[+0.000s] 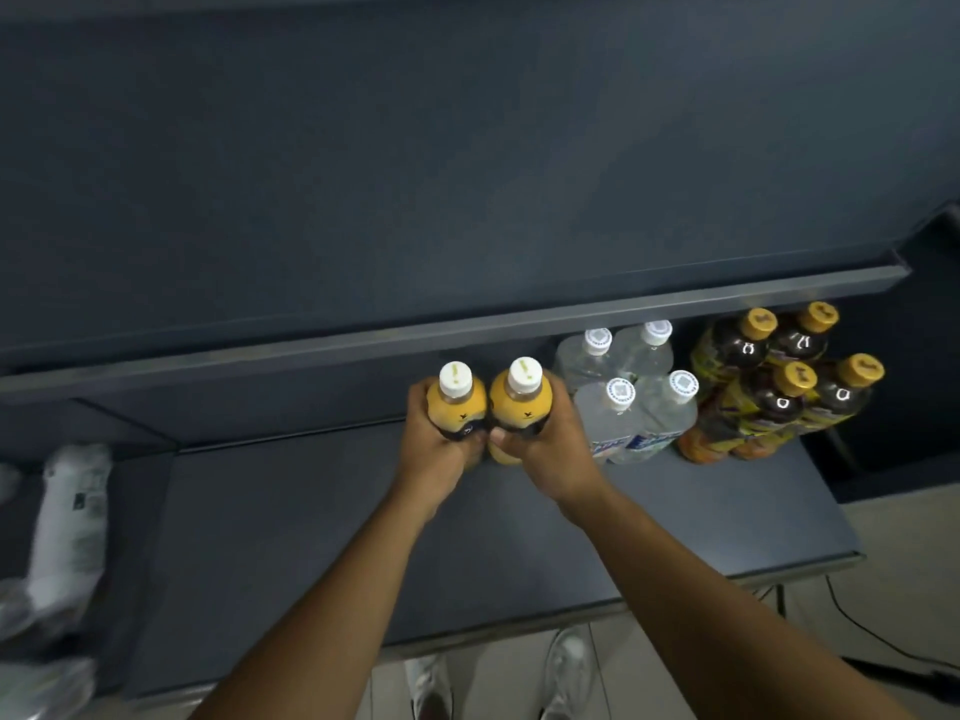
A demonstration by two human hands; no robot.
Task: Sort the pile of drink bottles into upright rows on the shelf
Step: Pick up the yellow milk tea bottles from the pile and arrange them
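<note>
Upright juice bottles (522,405) abreast; around them left hand (441,452), right hand (545,454)

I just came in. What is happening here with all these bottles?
A person is stocking a dark shelf. The left hand grips the left yellow bottle and the right hand grips the right yellow bottle. Both are upright, side by side, just left of four upright clear bottles. Four dark bottles with yellow caps stand further right. Blurred white bottles lie at the far left, not yet sorted.
</note>
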